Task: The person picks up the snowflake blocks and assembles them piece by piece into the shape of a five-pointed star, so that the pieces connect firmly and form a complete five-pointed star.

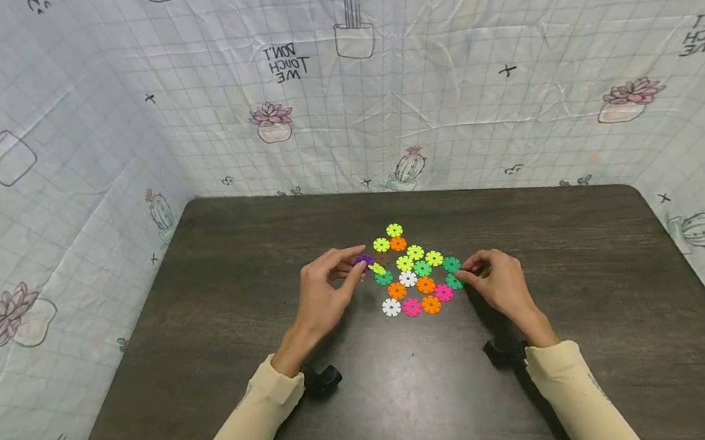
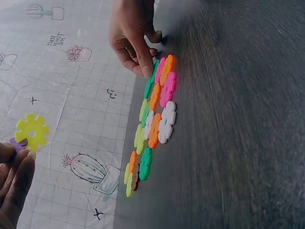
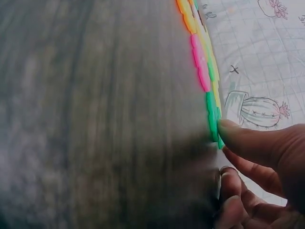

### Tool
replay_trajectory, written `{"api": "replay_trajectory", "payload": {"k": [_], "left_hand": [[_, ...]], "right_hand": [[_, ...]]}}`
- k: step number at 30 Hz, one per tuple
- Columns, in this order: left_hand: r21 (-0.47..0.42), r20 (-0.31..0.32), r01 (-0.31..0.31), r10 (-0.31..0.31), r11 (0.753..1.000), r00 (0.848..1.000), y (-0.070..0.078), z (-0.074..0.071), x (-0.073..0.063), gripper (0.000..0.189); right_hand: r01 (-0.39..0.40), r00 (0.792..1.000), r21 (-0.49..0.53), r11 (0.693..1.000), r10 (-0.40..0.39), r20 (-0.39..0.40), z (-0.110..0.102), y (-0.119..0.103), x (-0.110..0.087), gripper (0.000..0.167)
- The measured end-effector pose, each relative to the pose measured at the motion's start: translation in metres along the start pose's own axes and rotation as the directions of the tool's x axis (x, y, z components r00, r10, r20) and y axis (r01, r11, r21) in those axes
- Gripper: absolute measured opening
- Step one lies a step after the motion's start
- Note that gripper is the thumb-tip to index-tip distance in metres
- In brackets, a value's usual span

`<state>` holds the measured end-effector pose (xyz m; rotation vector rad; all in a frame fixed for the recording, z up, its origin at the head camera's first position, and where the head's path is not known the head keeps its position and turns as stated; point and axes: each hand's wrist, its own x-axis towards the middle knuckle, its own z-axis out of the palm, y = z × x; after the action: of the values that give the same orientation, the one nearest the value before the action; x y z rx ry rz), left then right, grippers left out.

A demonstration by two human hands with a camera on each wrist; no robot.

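Observation:
My left hand (image 1: 324, 287) pinches a purple notched plastic disc (image 2: 19, 144) between thumb and fingers, raised above the table. A yellow notched disc (image 2: 32, 132) is joined to it at an angle. At the right end of a flat patch of colourful notched discs, my right hand (image 1: 500, 283) pinches the edge of a green disc (image 3: 211, 117) with thumb and index finger; the other fingers are curled. Another green disc (image 1: 452, 264) lies just beyond. The patch includes a white disc (image 1: 391, 308), a pink disc (image 1: 412, 307) and an orange disc (image 1: 431, 304) along its near side.
The dark wooden table (image 1: 412, 402) extends around the patch on all sides. A printed cloth (image 1: 442, 93) with cactus drawings hangs behind and at both sides. Each wrist bears a black device, such as the left wrist mount (image 1: 324, 381).

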<state>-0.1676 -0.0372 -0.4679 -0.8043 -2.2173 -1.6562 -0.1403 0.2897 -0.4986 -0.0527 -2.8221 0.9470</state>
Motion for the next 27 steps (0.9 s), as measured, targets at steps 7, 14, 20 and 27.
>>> {"api": "replay_trajectory", "payload": {"k": [7, 14, 20, 27], "left_hand": [[-0.008, 0.008, 0.009, -0.009, 1.000, 1.000, 0.0015, 0.0007, -0.0003, 0.023], [-0.020, 0.005, 0.019, -0.019, 1.000, 1.000, 0.0036, -0.0001, 0.0010, 0.022], [-0.026, 0.005, 0.028, -0.028, 0.999, 1.000, 0.0034, -0.0011, 0.0016, 0.022], [-0.032, 0.012, 0.024, -0.024, 0.999, 1.000, 0.0042, -0.0010, 0.0029, 0.023]], "right_hand": [[-0.009, 0.999, 0.012, 1.000, 0.009, 0.033, -0.0013, 0.0022, 0.0004, 0.027], [-0.018, 0.998, 0.018, 1.000, 0.017, 0.064, -0.0035, 0.0024, -0.0006, 0.023], [-0.019, 0.997, 0.007, 1.000, 0.019, 0.075, -0.0028, 0.0009, -0.0019, 0.029], [-0.053, 0.995, 0.051, 0.997, 0.049, 0.087, -0.0065, -0.0015, -0.0017, 0.030]]}}
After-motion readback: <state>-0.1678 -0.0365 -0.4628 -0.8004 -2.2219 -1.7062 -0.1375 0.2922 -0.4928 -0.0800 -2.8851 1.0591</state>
